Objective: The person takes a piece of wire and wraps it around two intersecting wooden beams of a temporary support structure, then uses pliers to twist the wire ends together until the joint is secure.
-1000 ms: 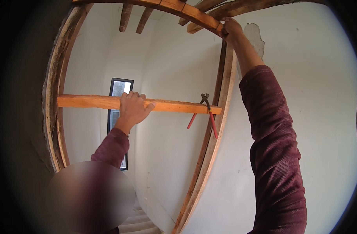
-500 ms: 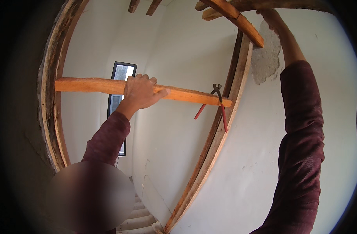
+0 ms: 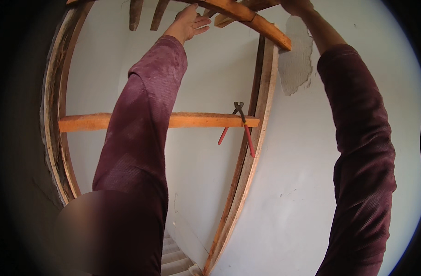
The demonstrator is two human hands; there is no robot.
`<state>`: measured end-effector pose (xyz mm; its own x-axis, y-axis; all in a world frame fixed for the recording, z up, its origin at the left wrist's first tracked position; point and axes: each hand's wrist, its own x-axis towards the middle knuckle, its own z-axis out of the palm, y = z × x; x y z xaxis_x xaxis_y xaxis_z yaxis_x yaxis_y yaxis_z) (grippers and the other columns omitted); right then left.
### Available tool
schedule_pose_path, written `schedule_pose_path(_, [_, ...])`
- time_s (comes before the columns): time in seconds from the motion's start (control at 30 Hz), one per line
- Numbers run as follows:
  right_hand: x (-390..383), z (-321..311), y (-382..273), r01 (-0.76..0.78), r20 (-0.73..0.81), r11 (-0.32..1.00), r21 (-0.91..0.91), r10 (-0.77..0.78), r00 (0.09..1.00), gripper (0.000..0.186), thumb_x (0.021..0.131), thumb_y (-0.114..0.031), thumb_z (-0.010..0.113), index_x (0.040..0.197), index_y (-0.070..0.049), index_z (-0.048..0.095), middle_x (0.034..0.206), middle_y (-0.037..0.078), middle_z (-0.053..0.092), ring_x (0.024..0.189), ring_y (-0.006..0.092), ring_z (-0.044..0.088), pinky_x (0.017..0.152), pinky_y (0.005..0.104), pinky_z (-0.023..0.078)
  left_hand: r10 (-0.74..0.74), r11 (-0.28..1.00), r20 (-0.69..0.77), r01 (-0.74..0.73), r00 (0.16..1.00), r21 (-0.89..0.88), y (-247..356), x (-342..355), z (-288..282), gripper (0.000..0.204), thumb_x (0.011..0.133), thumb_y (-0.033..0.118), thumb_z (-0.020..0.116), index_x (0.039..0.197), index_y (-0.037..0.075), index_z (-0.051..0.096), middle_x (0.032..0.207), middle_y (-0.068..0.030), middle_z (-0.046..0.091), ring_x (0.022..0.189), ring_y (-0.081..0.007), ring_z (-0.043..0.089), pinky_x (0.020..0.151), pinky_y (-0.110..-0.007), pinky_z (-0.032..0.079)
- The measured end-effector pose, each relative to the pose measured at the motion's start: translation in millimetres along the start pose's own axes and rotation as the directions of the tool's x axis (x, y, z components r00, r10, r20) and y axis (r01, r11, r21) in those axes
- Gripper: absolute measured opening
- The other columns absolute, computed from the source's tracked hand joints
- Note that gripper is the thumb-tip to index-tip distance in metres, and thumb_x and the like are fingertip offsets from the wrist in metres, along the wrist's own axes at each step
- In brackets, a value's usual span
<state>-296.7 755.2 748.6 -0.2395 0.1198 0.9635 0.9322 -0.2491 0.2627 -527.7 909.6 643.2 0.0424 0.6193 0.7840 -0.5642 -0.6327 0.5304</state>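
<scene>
My left hand (image 3: 190, 24) is raised to the curved orange wooden beam (image 3: 238, 11) overhead. Its fingers are spread and the thumb side is up against the beam's underside. At the top edge my right hand (image 3: 297, 6) is closed beside another rough beam (image 3: 261, 4); the picture cuts it off, so what it grips is hidden. Below, an orange wooden crossbar (image 3: 192, 120) spans the frame, passing behind my left sleeve. Pincers with red handles (image 3: 239, 109) hang astride the crossbar near its right end, their jaws up.
Upright timbers stand at the left (image 3: 58, 101) and right (image 3: 247, 165) of the opening. Stairs (image 3: 173, 257) lie far below, beyond the frame. On the right, a white wall (image 3: 311, 184) carries a rough grey plaster patch (image 3: 295, 60). Short beam ends (image 3: 136, 16) jut in above.
My left hand has let go of the crossbar and reached up to the overhead beam. My right hand stays high near the rough beam. The view has shifted slightly.
</scene>
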Motion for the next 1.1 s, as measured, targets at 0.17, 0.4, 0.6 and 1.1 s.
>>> schedule_pose_path(0.17, [-19.8, -15.7, -19.6, -0.030, -0.080, 0.998, 0.060, 0.035, 0.996, 0.041, 0.085, -0.033, 0.061, 0.116, -0.006, 0.058, 0.112, 0.016, 0.062, 0.108, 0.0315, 0.057, 0.085, 0.0409, 0.047, 0.100, 0.983, -0.080, -0.111, 0.992, -0.144, -5.3, 31.3, 10.7, 0.024, 0.093, 0.018, 0.054, 0.103, -0.003, 0.053, 0.079, -0.0109, 0.064, 0.068, -0.0171, 0.064, 0.067, -0.028, 0.056])
schedule_pose_path(0.4, [-39.4, -15.4, -18.4, -0.083, -0.008, 0.994, 0.074, 0.083, 0.996, 0.026, 0.079, -0.010, 0.053, 0.102, -0.007, 0.066, 0.101, 0.016, 0.066, 0.099, 0.0316, 0.061, 0.080, 0.0404, 0.050, -0.019, 0.942, -0.046, 0.034, 0.999, 0.334, -24.5, 23.6, 7.6, 0.008, 0.083, 0.004, 0.058, 0.086, 0.005, 0.065, 0.069, 0.0023, 0.059, 0.054, -0.0067, 0.049, 0.053, -0.020, 0.048])
schedule_pose_path(0.6, [-64.6, 59.7, -62.2, -0.139, 0.061, 0.966, 0.219, 0.129, 0.990, 0.030, 0.082, -0.022, 0.052, 0.106, -0.009, 0.065, 0.101, 0.017, 0.065, 0.098, 0.0325, 0.062, 0.085, 0.0420, 0.049, -0.053, 0.879, 0.033, 0.032, 0.998, 0.475, -18.3, -5.1, 1.8, 0.014, 0.093, 0.019, 0.053, 0.100, 0.014, 0.065, 0.076, 0.0103, 0.057, 0.065, -0.0018, 0.048, 0.062, -0.019, 0.043])
schedule_pose_path(1.1, [-56.0, 73.5, -99.5, 0.114, -0.051, 0.987, -0.113, -0.120, 0.991, 0.026, 0.083, -0.017, 0.048, 0.097, -0.009, 0.068, 0.094, 0.011, 0.068, 0.091, 0.0251, 0.066, 0.076, 0.0390, 0.052, -0.065, 0.996, 0.088, 0.070, 0.994, -0.048, -2.1, -21.0, 35.4, 0.020, 0.097, 0.016, 0.041, 0.100, 0.000, 0.053, 0.093, -0.0094, 0.063, 0.084, -0.0179, 0.063, 0.076, -0.033, 0.055])
